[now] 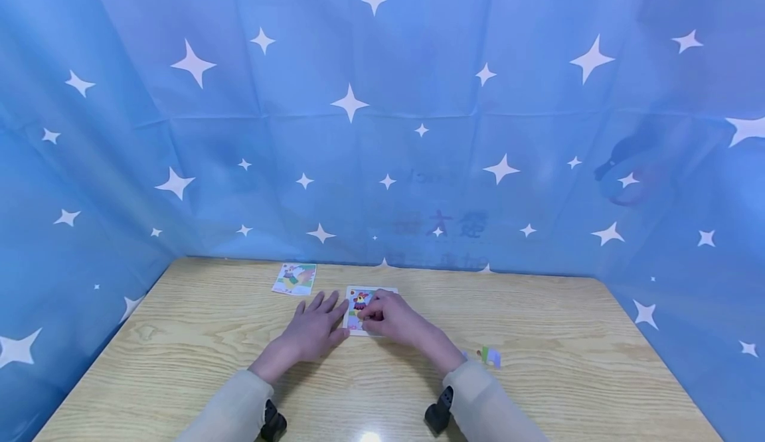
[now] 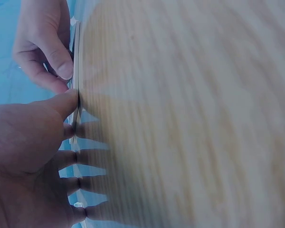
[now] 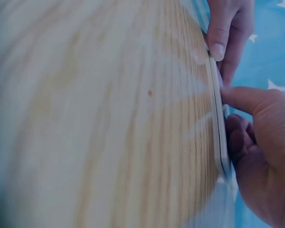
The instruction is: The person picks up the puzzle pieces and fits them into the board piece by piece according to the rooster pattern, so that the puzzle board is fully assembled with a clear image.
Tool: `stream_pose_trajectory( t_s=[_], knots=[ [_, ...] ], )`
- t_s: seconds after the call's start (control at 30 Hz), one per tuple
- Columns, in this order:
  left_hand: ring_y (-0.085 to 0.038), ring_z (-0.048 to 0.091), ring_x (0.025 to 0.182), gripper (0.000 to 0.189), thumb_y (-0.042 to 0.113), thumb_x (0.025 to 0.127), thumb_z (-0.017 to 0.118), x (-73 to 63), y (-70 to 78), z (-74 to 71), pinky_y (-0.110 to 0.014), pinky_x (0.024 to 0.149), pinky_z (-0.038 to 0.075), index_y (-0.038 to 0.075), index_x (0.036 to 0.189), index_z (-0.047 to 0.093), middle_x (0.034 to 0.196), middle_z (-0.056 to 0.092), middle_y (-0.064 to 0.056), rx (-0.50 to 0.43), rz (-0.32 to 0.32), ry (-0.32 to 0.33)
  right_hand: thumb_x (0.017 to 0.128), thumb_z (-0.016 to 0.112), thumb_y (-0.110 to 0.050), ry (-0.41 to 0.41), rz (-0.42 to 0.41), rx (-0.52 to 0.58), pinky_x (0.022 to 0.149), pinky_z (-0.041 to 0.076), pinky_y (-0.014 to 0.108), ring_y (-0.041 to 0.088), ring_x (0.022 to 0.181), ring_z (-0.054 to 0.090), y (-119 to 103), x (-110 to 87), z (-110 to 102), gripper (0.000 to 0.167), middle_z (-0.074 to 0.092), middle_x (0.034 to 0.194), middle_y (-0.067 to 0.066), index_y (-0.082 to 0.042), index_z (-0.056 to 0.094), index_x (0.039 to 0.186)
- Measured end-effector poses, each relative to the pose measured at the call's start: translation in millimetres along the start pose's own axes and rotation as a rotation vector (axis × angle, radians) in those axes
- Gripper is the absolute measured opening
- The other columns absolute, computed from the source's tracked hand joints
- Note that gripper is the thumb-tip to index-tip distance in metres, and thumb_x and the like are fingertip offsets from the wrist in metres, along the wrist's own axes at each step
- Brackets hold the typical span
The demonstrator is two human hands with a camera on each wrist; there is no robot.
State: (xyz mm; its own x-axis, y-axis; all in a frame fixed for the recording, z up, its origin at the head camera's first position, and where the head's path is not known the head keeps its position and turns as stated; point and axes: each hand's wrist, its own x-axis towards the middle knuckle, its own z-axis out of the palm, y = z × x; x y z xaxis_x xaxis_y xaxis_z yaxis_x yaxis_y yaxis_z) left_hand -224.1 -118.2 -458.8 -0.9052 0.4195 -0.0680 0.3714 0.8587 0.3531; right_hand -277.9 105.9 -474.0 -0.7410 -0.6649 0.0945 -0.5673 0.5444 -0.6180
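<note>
In the head view a small white-bordered picture board [image 1: 351, 326] with a colourful printed figure lies flat on the table. My left hand [image 1: 313, 333] rests beside it with straight, spread fingers on the wood; its thumb and index fingertip touch the left edge. Over the board's right part is my right hand [image 1: 391, 318], fingers bent and fingertips down on the picture. The right wrist view has its thumb [image 3: 244, 99] touching the board [image 3: 218, 123] and the other fingers curled; whether a piece lies under the fingertips is hidden.
A square picture card [image 1: 295, 279] lies behind the left hand near the table's back edge. Small coloured pieces [image 1: 491, 356] lie right of the right forearm, one partly hidden by it. A blue star-printed curtain [image 1: 382, 130] surrounds the wooden table [image 1: 574, 362].
</note>
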Motion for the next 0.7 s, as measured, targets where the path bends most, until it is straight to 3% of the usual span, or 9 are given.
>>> stream_pose_trajectory(
  t_s=[0.13,0.37,0.53,0.7],
  knots=[
    [-0.049,0.025,0.149,0.059,0.035,0.106,0.057,0.6,-1.2,1.1,-0.072,0.112,0.023,0.005,0.155,0.046,0.162,0.033,-0.022,-0.005,0.001,0.001,0.095,0.074,-0.009,0.01,0.005,0.038,0.074,0.047,0.027,0.008,0.08,0.053,1,1.3,2,0.013,0.059,0.093,-0.003,-0.008,0.075,0.108],
    [-0.05,0.024,0.149,0.058,0.034,0.107,0.056,0.8,-2.9,0.8,-0.073,0.112,0.022,0.004,0.156,0.044,0.162,0.032,-0.024,-0.006,0.017,-0.002,0.096,0.072,-0.008,-0.013,0.004,0.047,0.069,0.042,0.027,0.01,0.073,0.047,-2,6.8,5,0.039,0.055,0.084,-0.003,-0.002,0.067,0.134],
    [-0.052,0.023,0.148,0.059,0.033,0.107,0.055,0.9,-4.7,2.1,-0.074,0.111,0.022,0.002,0.156,0.043,0.162,0.031,-0.026,-0.013,0.035,-0.002,0.094,0.073,-0.006,0.006,0.035,0.028,0.069,0.042,0.027,0.01,0.074,0.046,-5,8.5,9,0.031,0.055,0.083,-0.005,-0.002,0.072,0.125],
    [-0.05,0.023,0.149,0.059,0.034,0.107,0.056,2.3,-5.4,5.2,-0.073,0.112,0.021,0.004,0.156,0.043,0.163,0.03,-0.024,-0.009,0.015,0.002,0.092,0.074,-0.004,0.011,0.075,0.07,0.07,0.043,0.029,0.013,0.075,0.048,-9,10.3,8,0.02,0.055,0.086,0.0,-0.003,0.071,0.112]
  ],
)
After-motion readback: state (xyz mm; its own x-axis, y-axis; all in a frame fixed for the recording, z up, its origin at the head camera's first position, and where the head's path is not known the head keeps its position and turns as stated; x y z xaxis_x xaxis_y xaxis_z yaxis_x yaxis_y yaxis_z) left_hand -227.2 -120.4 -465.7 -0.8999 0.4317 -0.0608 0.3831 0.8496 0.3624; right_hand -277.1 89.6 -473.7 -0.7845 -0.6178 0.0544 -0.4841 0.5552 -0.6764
